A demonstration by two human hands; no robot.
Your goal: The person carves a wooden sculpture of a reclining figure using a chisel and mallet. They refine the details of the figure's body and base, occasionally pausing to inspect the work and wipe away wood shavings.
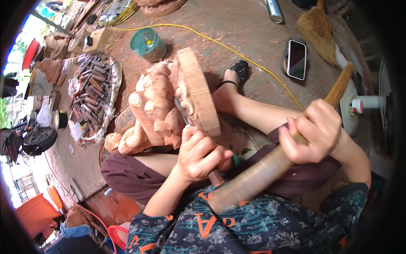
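Note:
A large pale wood carving point(156, 95) with rounded, figure-like forms lies tilted on its side before my crossed legs, its flat base point(198, 91) facing right. My left hand point(201, 154) is closed around a carving chisel point(216, 178), whose metal blade reaches up to the carving beside the base. In my right hand point(312, 133) is the handle of a long wooden mallet point(258, 178). The mallet's thick end is blurred by motion and lies close to the chisel's handle end. My left fingers hide the middle of the chisel.
To the left, many wooden-handled chisels point(95, 86) lie on a cloth. Farther off stand a teal bucket point(148, 44) and a yellow cord point(237, 51) crossing the floor. A phone point(297, 60), a straw broom point(317, 31) and a fan point(353, 103) are on the right.

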